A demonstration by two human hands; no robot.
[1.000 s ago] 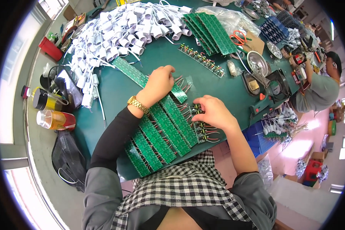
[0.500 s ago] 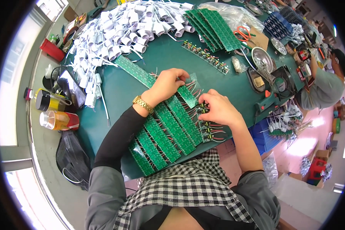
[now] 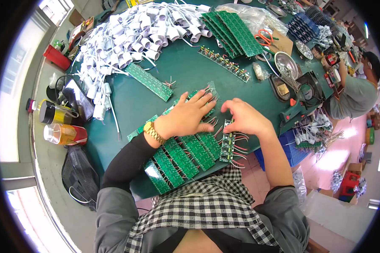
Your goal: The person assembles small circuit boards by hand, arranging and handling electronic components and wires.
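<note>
Spread flat, my left hand [image 3: 183, 116] lies over the upper part of a row of green circuit board strips [image 3: 194, 152] at the table's near edge. Short wires stick out between these strips. Just right of them, my right hand [image 3: 248, 119] pinches the upper end of a narrow circuit board strip [image 3: 226, 147] with small components and red and white wires. My left hand hides part of the row, including much of the uppermost strips. A single green board strip [image 3: 150, 81] lies apart, beyond my left hand, with wires at its right end.
White lamp sockets [image 3: 131, 38] with cables are heaped at the far left. Farther right are a component-covered strip [image 3: 223, 63], stacked green boards [image 3: 236, 33], orange scissors [image 3: 264, 38] and a metal bowl [image 3: 286, 64]. Bottles [image 3: 65, 133] stand left; a co-worker [image 3: 356, 90] sits at right.
My left hand has opened from a closed grip and now lies flat on the boards. The component strip in my right hand has shifted slightly right, away from the row.
</note>
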